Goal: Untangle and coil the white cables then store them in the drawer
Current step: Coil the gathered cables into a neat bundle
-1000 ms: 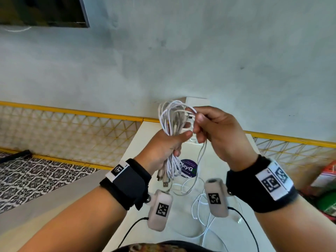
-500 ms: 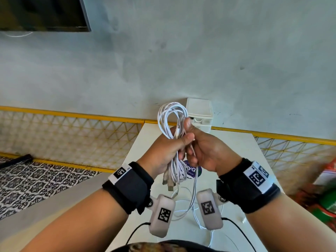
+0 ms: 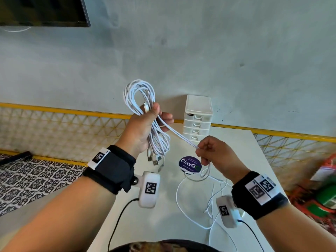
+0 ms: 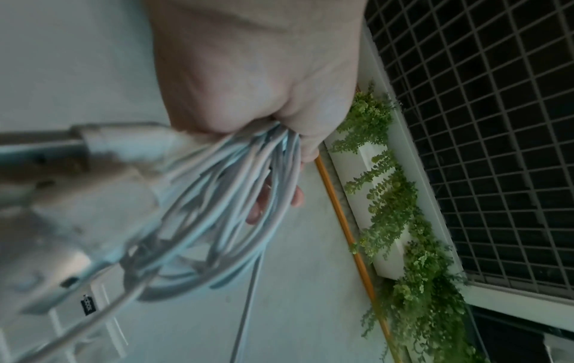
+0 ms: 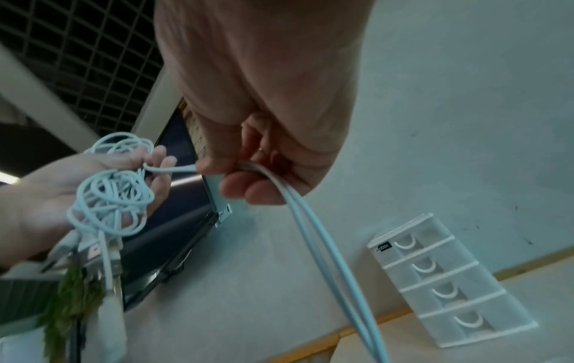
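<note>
Above the white table (image 3: 241, 142), near the small white plastic drawer unit (image 3: 198, 118), the left hand (image 3: 143, 128) gripped the coiled white cables (image 3: 140, 91); the right hand (image 3: 216, 153) pinched two taut strands (image 3: 179, 137) leading from them.

We are looking down on a white table (image 3: 241, 153) standing against the grey wall. A small white drawer unit (image 3: 198, 118) is sitting upright at its far edge, a round purple sticker (image 3: 190, 164) is lying near the middle, and loose white cables (image 3: 179, 200) are trailing across the near part.
</note>
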`<state>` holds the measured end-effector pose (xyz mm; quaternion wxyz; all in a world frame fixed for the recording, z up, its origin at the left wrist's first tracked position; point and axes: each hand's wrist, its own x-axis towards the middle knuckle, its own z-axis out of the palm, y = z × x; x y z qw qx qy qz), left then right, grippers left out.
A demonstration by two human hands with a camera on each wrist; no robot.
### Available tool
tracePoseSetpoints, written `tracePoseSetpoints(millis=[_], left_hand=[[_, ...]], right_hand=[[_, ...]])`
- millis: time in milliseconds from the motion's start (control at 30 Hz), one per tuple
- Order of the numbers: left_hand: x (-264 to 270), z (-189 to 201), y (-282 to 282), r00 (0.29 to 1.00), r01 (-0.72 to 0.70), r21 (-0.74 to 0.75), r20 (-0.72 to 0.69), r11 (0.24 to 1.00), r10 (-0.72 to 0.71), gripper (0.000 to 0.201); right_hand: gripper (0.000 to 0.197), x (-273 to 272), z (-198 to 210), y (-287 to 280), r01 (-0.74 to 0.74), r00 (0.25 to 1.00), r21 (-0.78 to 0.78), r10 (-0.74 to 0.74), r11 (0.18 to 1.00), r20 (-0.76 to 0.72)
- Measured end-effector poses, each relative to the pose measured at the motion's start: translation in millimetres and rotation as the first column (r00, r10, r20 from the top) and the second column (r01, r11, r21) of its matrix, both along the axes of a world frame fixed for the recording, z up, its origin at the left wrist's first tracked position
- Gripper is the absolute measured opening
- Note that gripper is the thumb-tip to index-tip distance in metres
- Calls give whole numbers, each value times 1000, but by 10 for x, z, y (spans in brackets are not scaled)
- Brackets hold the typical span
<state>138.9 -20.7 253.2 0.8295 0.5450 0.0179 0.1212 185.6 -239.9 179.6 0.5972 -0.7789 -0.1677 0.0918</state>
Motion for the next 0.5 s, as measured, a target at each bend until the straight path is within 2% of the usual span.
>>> tracePoseSetpoints(millis=[133, 200, 267, 333, 433, 500], left_hand=[[-37, -27, -14, 1000, -9, -35, -8, 999, 9, 27], [-60, -51, -49, 1000, -5, 15, 0, 1000, 5, 30], [-76, -81, -100, 1000, -8, 42, 14, 999, 7, 31], [-85, -91, -132, 1000, -13, 13, 18, 1000, 12, 31], [-98, -39, -113, 997, -67, 10, 35, 998, 66, 30], [-102, -14, -59, 985, -167, 93, 60, 982, 162, 29]], right_hand=[[14, 0, -31, 22, 2, 1000, -112, -1, 994, 12], [12, -35, -77, 29, 42, 990, -264, -5, 964, 139], [10, -84, -120, 38, 119, 943, -452, 42, 884, 331], [9, -104, -165, 63, 202, 900, -543, 63, 815, 430], [12, -19, -295, 36, 232, 938, -582, -22, 779, 345], [13, 36, -375, -40, 222, 968, -475, -135, 851, 211]])
